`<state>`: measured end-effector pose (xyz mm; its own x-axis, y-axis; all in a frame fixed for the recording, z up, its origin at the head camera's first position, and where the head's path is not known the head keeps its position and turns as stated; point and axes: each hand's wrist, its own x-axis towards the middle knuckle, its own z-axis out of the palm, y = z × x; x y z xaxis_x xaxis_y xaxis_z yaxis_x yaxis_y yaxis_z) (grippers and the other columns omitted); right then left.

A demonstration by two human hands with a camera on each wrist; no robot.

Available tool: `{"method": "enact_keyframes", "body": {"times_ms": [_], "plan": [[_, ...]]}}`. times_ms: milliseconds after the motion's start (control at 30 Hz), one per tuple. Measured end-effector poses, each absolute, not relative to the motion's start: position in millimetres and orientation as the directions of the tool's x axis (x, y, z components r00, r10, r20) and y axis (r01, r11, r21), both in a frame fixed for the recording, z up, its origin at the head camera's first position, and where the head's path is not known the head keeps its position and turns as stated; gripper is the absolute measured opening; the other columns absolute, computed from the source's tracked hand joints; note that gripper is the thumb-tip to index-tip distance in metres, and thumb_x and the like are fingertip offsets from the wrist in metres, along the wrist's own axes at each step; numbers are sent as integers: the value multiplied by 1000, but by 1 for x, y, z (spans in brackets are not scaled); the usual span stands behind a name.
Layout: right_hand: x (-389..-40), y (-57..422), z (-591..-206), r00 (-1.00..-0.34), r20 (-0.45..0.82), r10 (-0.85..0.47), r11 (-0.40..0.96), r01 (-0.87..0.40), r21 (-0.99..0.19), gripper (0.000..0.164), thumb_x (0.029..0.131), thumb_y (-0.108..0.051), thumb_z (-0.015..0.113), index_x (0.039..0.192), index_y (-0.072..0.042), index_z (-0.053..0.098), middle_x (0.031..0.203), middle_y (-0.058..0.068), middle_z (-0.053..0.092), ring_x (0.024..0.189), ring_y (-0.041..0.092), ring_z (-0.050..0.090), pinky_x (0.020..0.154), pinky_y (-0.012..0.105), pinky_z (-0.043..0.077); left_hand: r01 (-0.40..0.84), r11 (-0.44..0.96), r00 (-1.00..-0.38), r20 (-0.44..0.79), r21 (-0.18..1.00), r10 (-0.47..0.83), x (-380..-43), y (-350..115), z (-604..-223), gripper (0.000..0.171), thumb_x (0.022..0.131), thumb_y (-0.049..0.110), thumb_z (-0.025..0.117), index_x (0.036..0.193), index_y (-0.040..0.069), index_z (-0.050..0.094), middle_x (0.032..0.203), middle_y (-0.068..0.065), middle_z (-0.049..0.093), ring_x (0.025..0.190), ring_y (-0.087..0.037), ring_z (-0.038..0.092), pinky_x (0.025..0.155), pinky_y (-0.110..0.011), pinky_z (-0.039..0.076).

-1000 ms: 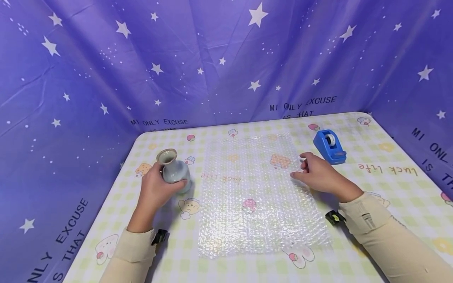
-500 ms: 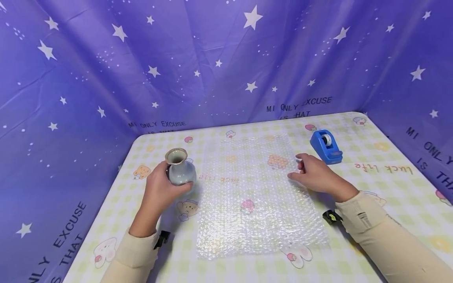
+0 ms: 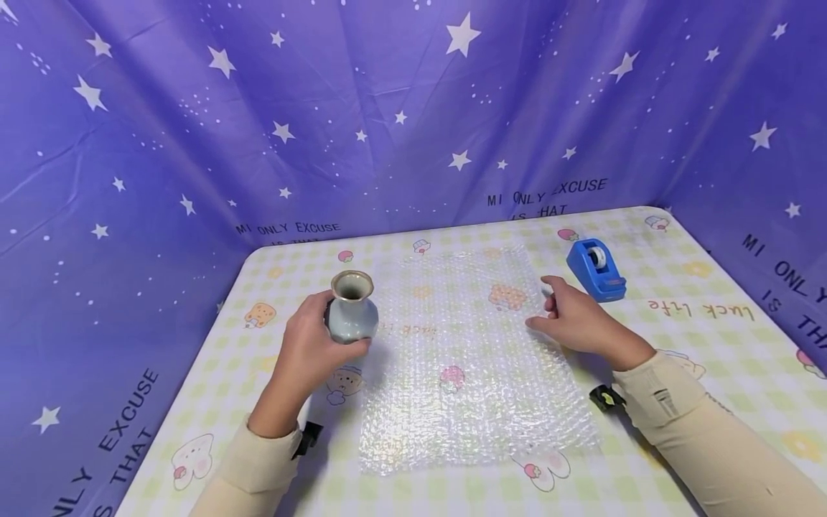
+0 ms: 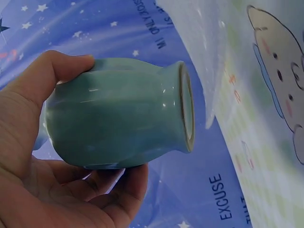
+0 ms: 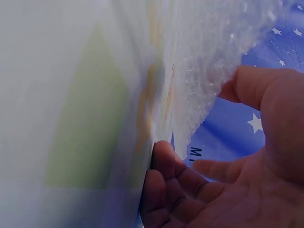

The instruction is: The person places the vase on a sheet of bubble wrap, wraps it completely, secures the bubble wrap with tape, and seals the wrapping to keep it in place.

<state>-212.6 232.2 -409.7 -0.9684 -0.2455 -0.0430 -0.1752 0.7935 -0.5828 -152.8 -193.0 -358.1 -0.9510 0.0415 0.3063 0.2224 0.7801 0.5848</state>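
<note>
A small pale blue-green glazed vase point(image 3: 353, 321) with a brown rim is gripped by my left hand point(image 3: 309, 353), thumb on one side and fingers round the other. In the left wrist view, the vase's foot point(image 4: 187, 107) stands clear of the tabletop. It is upright over the left edge of a clear sheet of bubble wrap point(image 3: 465, 345), which lies flat on the table. At the sheet's right edge rests my right hand point(image 3: 581, 319), thumb and fingers loosely apart. The right wrist view has its fingertips point(image 5: 164, 154) low by the table and the thumb overlapping the wrap.
A blue tape dispenser point(image 3: 597, 269) with a roll of tape stands at the back right, beyond my right hand. The table point(image 3: 213, 388) wears a green checked cloth with cartoon prints. Purple star-patterned curtains point(image 3: 400, 86) hang behind it and at both sides.
My left hand has lifted the vase and carried it to the right, to the bubble wrap's left edge. The right hand has stayed almost still.
</note>
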Motion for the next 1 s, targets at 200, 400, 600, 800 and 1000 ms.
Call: {"method": "enact_keyframes", "body": {"times_ms": [200, 400, 600, 800, 1000], "plan": [[-216, 234, -414, -955, 1, -296, 800, -248, -547, 88, 88, -35, 79, 157, -2, 35, 94, 9, 58, 81, 20, 52, 77, 39, 44, 257, 783, -945, 318, 567, 80, -150, -183, -357, 83, 64, 32, 92, 135, 8, 58, 122, -9, 64, 106, -28, 64, 88, -49, 54], [-216, 234, -417, -952, -9, -305, 833, -262, -488, 83, 81, -40, 85, 143, 6, 54, 93, 9, 56, 83, 21, 50, 73, 35, 41, 289, 780, -938, 328, 556, 113, -148, -173, -356, 78, 65, 33, 90, 133, 11, 59, 119, -7, 63, 102, -25, 63, 84, -46, 55], [-212, 231, -416, -952, -10, -306, 836, -263, -482, 85, 78, -40, 87, 140, 8, 56, 94, 10, 56, 86, 22, 50, 74, 36, 40, 325, 780, -926, 347, 535, 148, -145, -163, -355, 78, 62, 30, 91, 130, 10, 60, 116, -4, 63, 97, -22, 62, 80, -42, 54], [-210, 231, -415, -953, -18, -304, 842, -259, -474, 86, 79, -40, 86, 144, 7, 53, 99, 11, 55, 89, 22, 48, 76, 36, 40, 355, 781, -919, 347, 514, 189, -141, -154, -355, 76, 61, 30, 91, 129, 10, 61, 111, -3, 63, 92, -20, 60, 78, -39, 52], [-209, 230, -415, -954, -31, -297, 845, -248, -474, 87, 80, -39, 86, 145, 6, 51, 99, 11, 55, 89, 23, 48, 75, 36, 40, 379, 780, -914, 333, 498, 231, -138, -145, -356, 80, 60, 29, 93, 131, 8, 60, 111, -4, 63, 93, -20, 59, 79, -39, 52]]}}
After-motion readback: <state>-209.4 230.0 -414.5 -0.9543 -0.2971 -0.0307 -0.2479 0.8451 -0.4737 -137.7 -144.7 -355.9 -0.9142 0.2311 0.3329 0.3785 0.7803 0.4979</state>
